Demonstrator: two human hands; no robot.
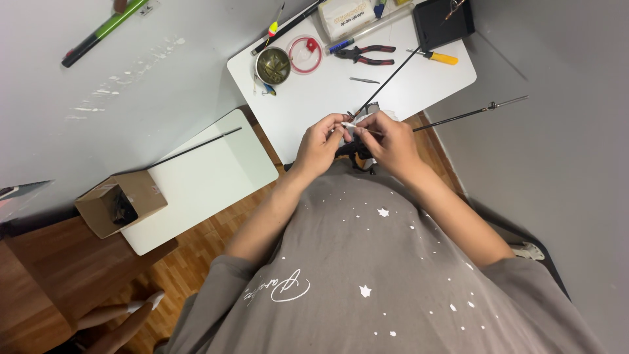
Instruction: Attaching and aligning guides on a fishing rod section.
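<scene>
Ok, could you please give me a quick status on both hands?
Left hand and right hand pinching a small white piece. Thin black rod beside them. Nothing blocking.

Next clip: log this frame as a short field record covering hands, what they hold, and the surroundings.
left hand: pinches a small white piece at the fingertips
right hand: pinches the same spot from the other side
held item: thin black rod runs up from the hands over the white table
second rod: points right
on table: red-handled pliers, round metal bowl, yellow-handled screwdriver
left side: open cardboard box
</scene>
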